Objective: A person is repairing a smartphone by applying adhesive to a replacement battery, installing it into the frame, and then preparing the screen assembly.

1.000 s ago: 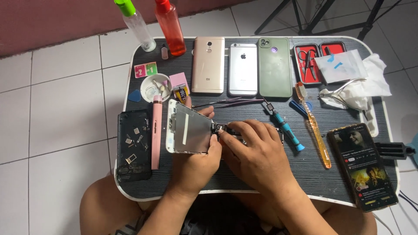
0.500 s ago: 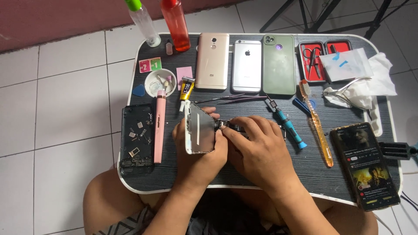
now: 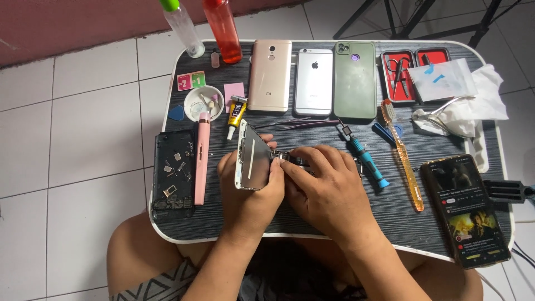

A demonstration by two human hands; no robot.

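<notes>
A dark lap table (image 3: 334, 220) with a white rim is resting across the person's knees over the white tiled floor (image 3: 72, 145), and everything is lying on it. Along the far edge three phones are lying face down side by side: a gold phone (image 3: 270, 75), a silver phone (image 3: 314, 81) and a green phone (image 3: 354, 79). A fourth phone (image 3: 466, 209) is lying at the near right with its screen glowing. At the left edge a black phone shell (image 3: 173, 174) is holding small loose parts, with a pink tool (image 3: 201, 158) lying just beside it. In the middle the left hand (image 3: 252, 187) is gripping a phone screen assembly (image 3: 252, 161), holding it tilted up on its edge, thumb and fingers wrapped around its lower part. The right hand (image 3: 329, 189) is curling over just beside it, fingertips pinching at small metal parts (image 3: 291, 159) at the assembly's edge. A blue screwdriver (image 3: 365, 156) is lying right of that hand, an orange toothbrush (image 3: 402, 153) beyond it, and a small glue tube (image 3: 236, 114) is pointing toward the assembly's top.
</notes>
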